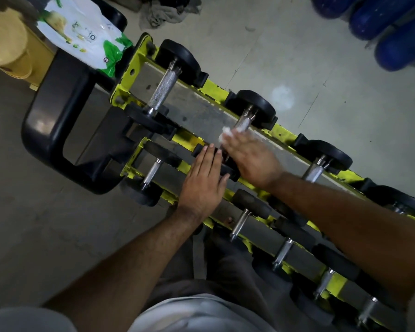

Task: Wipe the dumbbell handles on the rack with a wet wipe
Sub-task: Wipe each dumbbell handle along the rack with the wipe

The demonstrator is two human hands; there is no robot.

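Observation:
A yellow two-tier rack (139,61) holds several black dumbbells with knurled metal handles. My right hand (252,156) is wrapped round the handle of the second dumbbell (256,106) on the upper tier, with a white wet wipe (225,133) bunched between palm and handle; the hand is motion-blurred. Flat, with straight fingers, my left hand (203,185) rests on that dumbbell's near black head. The first upper dumbbell's handle (163,88) lies bare to the left. Below, the lower tier carries smaller dumbbells (151,173).
A green-and-white wet wipe pack (82,32) lies on a black bench frame (50,121) at the rack's left end. Also around: a yellow stool (7,44) at top left, grey rags (163,10) on the floor, blue cylinders (381,22) at top right.

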